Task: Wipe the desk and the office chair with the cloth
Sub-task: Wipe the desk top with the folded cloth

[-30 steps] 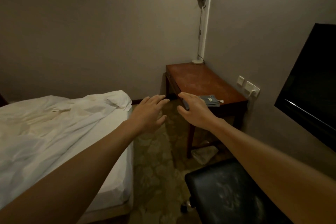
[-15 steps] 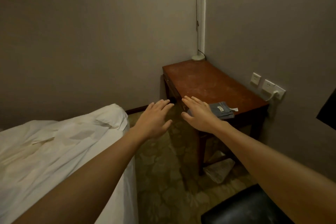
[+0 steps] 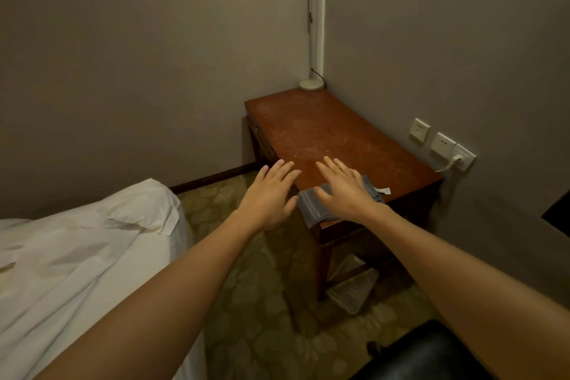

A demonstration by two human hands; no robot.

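While holding nothing in outspread left hand (image 3: 267,198) or right hand (image 3: 346,191), treat folded grey striped cloth (image 3: 312,210) as soft, light; pinch exposed near edge.

head cam | looks forward-down | desk (image 3: 327,136) corner near, mid-frame

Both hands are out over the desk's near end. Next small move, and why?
Probably lower the right hand onto the cloth and curl its fingers round it. The cloth lies folded at the near edge of the desk, partly under that open hand, and neither hand holds it; the left hand is open beside it. The desk shows pale smudges.
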